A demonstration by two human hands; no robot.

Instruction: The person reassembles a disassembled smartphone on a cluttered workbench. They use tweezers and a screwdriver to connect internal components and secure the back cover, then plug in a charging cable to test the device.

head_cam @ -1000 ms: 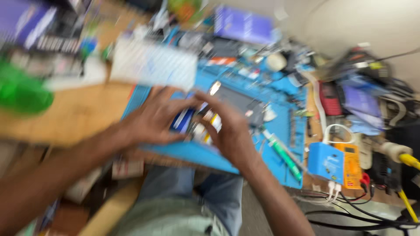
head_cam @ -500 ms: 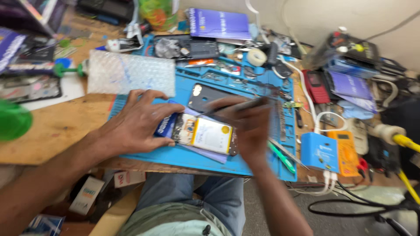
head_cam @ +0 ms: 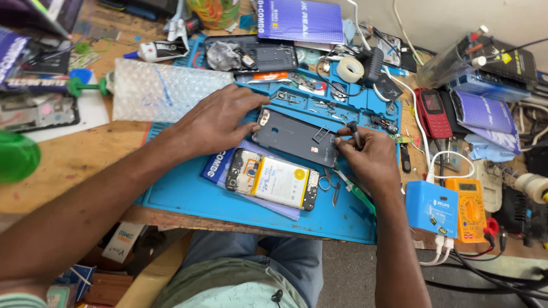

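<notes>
My left hand (head_cam: pixel 220 120) rests on the blue work mat (head_cam: pixel 182 191), its fingers touching the left end of a dark grey phone back cover (head_cam: pixel 297 137). At the cover's right end, my right hand (head_cam: pixel 368 154) grips a small dark screwdriver (head_cam: pixel 354 131) pointing up. An opened phone (head_cam: pixel 274 179) with its white and yellow battery showing lies just in front of the cover, on a blue-and-white packet (head_cam: pixel 220 165). Small scissors (head_cam: pixel 326 182) and a green-handled tool (head_cam: pixel 359 197) lie beside my right hand.
A bubble-wrap sheet (head_cam: pixel 154 88) lies at the mat's back left. Another phone frame (head_cam: pixel 257 57), a tape roll (head_cam: pixel 349 69), a red keypad phone (head_cam: pixel 434 111), a blue box (head_cam: pixel 432 208) and an orange multimeter (head_cam: pixel 469 208) crowd the back and right. A green bottle (head_cam: pixel 17 157) stands at the left.
The camera has steadied. My hands have left the opened phone and gone back to the grey back cover; the right one now holds the screwdriver at its right end.
</notes>
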